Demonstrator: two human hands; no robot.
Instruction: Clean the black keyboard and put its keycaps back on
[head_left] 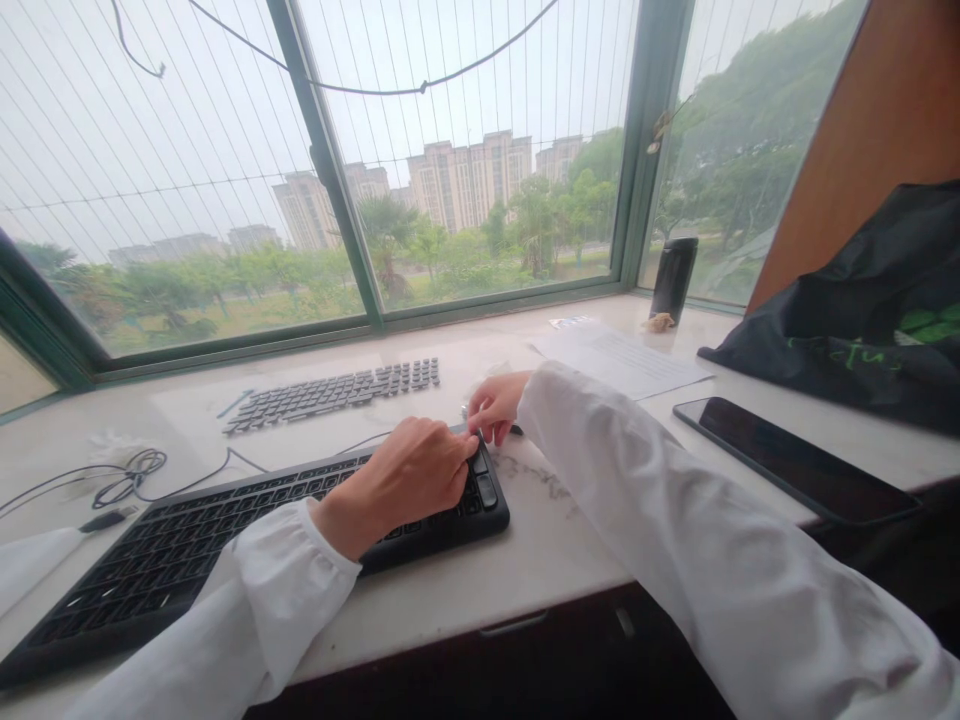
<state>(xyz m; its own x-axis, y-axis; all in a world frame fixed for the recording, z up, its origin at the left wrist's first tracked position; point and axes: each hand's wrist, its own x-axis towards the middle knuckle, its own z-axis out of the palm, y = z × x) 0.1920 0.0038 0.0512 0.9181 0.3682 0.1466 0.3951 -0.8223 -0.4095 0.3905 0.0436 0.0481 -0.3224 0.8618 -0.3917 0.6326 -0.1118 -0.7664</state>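
Observation:
A black keyboard [225,530] lies slanted across the pale marble sill [540,545] in front of me. My left hand [416,478] lies on its right end, with the fingers curled down over the keys near the far corner. Just beyond that corner, my right hand [495,402] is pinched shut on something small. A dark tip [516,430] pokes out beside its fingers, and I cannot make out what it is. Both arms are in white sleeves.
A grey set of keys [330,392] lies farther back near the window. Cables [120,475] coil at the left. At the right are a printed sheet [622,360], a dark tablet [795,460], a black bag [862,320] and a black cylinder [673,278].

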